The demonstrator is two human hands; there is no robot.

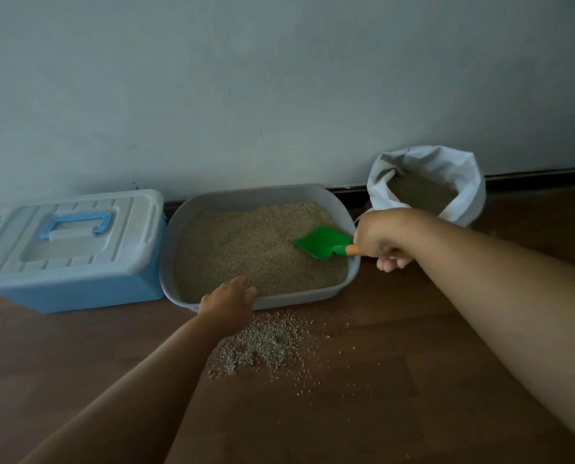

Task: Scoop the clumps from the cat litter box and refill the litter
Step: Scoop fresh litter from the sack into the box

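We find the grey litter box (175, 236) on the floor (396, 380) against the wall (279, 78), between a blue storage box (78, 293) on the left and a white bag (471, 185) on the right. The right hand (381, 234) has its grip closed round the orange handle of the green scoop (322, 242), fingers curled under. The blade lies on the litter (246, 252) at the right end of the box. The left hand (227, 301) rests palm down on the near rim, its grip spread, fingers straight and holding nothing.

The litter is tan and grainy and fills the box nearly to the rim. We cannot make out separate clumps. Spilled grains (262, 343) lie on the floor just near of the box. The bag stands open with the same grainy fill inside. The storage box has its pale lid on.
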